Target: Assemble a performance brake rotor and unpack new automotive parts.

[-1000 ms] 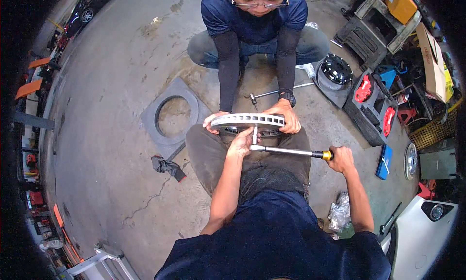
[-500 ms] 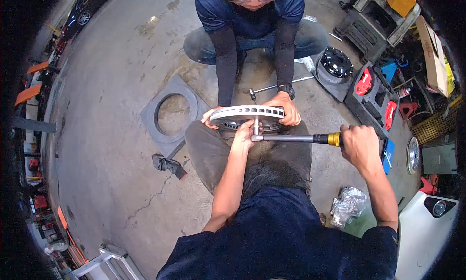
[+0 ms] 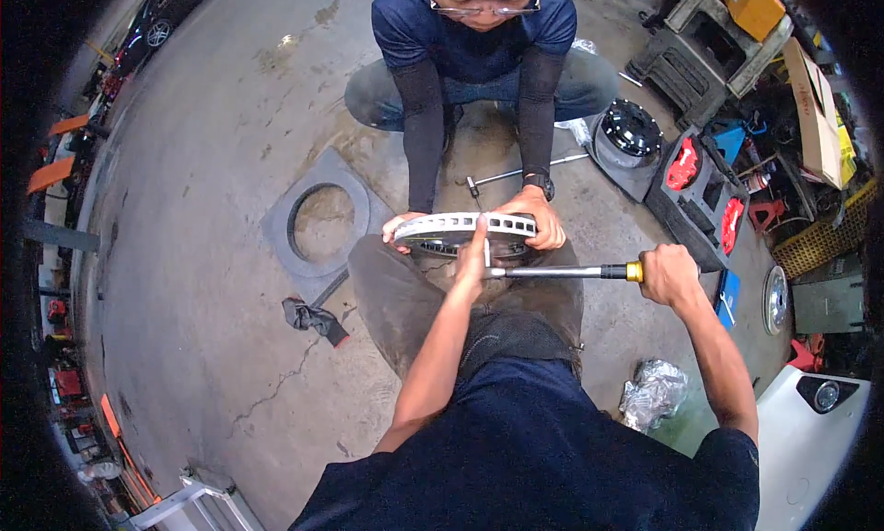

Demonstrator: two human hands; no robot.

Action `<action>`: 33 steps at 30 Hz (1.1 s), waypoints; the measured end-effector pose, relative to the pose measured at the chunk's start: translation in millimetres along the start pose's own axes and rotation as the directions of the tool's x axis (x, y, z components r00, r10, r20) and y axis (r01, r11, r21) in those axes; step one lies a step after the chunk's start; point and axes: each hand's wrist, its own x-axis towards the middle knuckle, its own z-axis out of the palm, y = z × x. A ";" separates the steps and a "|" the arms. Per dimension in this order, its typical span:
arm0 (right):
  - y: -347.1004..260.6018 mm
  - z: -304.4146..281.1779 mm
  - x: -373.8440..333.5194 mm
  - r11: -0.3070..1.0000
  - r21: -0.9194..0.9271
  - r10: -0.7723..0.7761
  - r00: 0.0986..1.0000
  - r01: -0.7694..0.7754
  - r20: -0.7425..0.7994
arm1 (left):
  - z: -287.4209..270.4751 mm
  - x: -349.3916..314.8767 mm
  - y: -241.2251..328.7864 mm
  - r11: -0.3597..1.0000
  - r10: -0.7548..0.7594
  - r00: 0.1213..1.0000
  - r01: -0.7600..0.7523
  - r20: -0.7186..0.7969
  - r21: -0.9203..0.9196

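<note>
A brake disc (image 3: 442,222) with a slotted, pale rim is held on edge, tilted, between me and a person squatting opposite. That person's hands grip it at both sides. My left hand (image 3: 472,259) is at the near side of the disc, one digit stretched up over its rim; its other fingers are mostly hidden. Right beside it is the head of a torque wrench (image 3: 562,272), with a pale socket pointing up at the disc. My right hand (image 3: 670,275) is wrapped round the wrench's handle, past its yellow collar. Where the socket meets the disc is hard to make out.
Left of my knees lie a grey foam block (image 3: 285,232) with a round cut-out and a dark glove (image 3: 316,320). To the right are red brake calipers (image 3: 682,164) in foam, a black disc hub (image 3: 632,128), crumpled plastic (image 3: 654,390) and a white car panel (image 3: 806,448).
My left hand has turned edge-on, a digit now reaching up over the disc's rim instead of resting at the socket. The wrench's handle end has swung slightly away from me with my right hand.
</note>
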 end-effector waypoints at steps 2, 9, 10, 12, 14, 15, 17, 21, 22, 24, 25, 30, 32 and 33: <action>1.5 1.5 2.5 1.000 -0.006 0.008 0.999 -0.007 0.039 | 12.5 4.5 -0.6 0.997 0.041 0.987 -0.031 -0.157 0.064; 2.9 19.7 11.1 0.997 0.010 0.071 0.988 -0.073 0.138 | 19.9 13.8 -11.0 0.999 0.038 0.992 -0.034 -0.118 0.041; 4.9 19.6 11.9 0.998 0.014 0.062 0.979 -0.065 0.194 | 18.8 15.0 -10.9 0.997 0.071 0.987 -0.067 -0.143 0.032; 10.0 17.2 13.0 1.000 0.004 0.012 0.989 -0.013 0.145 | 15.8 15.2 -10.7 0.997 -0.026 0.991 0.035 -0.134 0.066; 11.1 14.0 14.8 0.999 -0.035 -0.032 0.993 0.036 0.114 | 13.2 13.5 -8.1 1.000 0.005 0.984 -0.005 -0.179 0.000; 9.9 13.0 17.1 0.998 0.020 -0.059 0.993 0.058 0.104 | 12.2 12.7 -5.5 1.000 -0.023 0.981 0.020 -0.192 -0.016; 5.1 12.2 21.8 0.999 -0.037 0.032 0.989 -0.027 0.144 | 13.3 11.7 -2.2 0.999 -0.016 0.978 0.006 -0.207 -0.047; -4.2 13.1 15.7 0.996 -0.044 0.080 0.982 -0.074 0.169 | 12.5 13.4 -2.7 0.998 0.009 0.995 -0.003 -0.095 0.057; -5.3 11.5 12.6 0.999 -0.003 0.033 0.992 -0.033 0.122 | 8.1 14.5 -3.2 0.999 0.028 0.995 -0.024 -0.101 0.042; -9.9 6.6 2.7 0.999 -0.016 0.043 0.998 -0.043 0.040 | -6.0 12.6 -7.3 0.999 0.041 0.999 -0.041 0.003 -0.003; -13.4 2.8 0.0 0.999 0.015 0.035 0.999 -0.036 0.015 | -14.5 12.8 -8.6 0.999 0.051 0.999 -0.051 -0.004 0.007; -43.8 -9.2 -29.8 1.000 0.014 0.013 0.998 -0.012 -0.054 | -43.3 4.1 -30.5 0.974 0.188 0.974 -0.169 0.123 -0.153; -51.9 -11.7 -41.6 0.999 0.011 0.034 0.997 -0.033 -0.066 | -43.5 2.7 -36.7 0.996 0.089 0.982 -0.085 0.169 -0.030; -54.1 -11.9 -48.4 0.998 0.008 0.065 0.998 -0.064 -0.024 | -42.5 1.6 -39.3 0.997 0.071 0.989 -0.071 0.132 -0.005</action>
